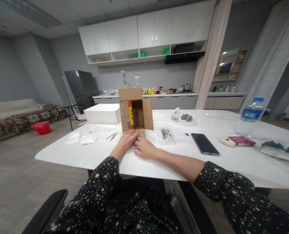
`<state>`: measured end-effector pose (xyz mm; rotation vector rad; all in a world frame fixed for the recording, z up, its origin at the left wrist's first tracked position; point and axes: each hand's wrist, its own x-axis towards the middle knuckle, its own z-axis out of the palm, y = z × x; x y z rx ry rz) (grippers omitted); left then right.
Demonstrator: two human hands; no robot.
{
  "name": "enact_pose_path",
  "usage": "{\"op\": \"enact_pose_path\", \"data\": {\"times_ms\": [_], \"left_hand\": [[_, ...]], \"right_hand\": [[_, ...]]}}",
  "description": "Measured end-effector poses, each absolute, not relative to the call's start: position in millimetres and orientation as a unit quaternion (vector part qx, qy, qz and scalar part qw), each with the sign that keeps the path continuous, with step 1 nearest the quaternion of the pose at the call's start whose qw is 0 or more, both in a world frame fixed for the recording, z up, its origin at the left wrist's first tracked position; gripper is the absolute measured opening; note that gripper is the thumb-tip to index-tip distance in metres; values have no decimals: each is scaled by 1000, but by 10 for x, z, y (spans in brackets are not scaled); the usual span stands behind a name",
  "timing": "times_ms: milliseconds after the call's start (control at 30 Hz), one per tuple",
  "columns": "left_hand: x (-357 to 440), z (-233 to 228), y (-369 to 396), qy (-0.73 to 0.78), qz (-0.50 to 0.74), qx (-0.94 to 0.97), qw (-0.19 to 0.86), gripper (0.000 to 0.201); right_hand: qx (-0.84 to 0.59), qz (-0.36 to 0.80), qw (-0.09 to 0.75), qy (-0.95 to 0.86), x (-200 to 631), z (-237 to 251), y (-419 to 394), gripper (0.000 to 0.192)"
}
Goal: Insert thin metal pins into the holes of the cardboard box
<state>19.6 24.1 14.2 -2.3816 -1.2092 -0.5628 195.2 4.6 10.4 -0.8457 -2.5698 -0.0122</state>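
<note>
An open cardboard box [148, 113] stands on the table, its opening facing me and its flaps spread. Small shiny pieces dot its left flap [124, 113], next to a yellow and red strip [131, 115]; a few dots also show on the lower flap [142, 132]. My left hand [127, 139] lies over this lower flap with its fingers stretched out. Close against it, my right hand [144, 148] has its fingers bent together at the flap's near edge. Whatever is between those fingertips, if anything, is hidden. Right of the box lies a clear plastic case [172, 136] with small dark pieces inside.
Left of the box are a white box [102, 113], thin metal rods [112, 136] and white packets [88, 139]. Toward the right lie a phone [204, 144], a white corded device [184, 117], a pink box [242, 141] and a tall water bottle [250, 117].
</note>
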Motion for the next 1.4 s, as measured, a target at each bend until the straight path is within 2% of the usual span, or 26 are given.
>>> {"op": "enact_pose_path", "data": {"times_ms": [300,1400], "left_hand": [[182,120,264,-432,-192,-861,186,37],[177,109,291,-433,-158,-866,196,33]], "right_hand": [[-305,-6,221,-926,1946,87,55,24],[-309,-7,215,-926,1944,92,52,25]]}}
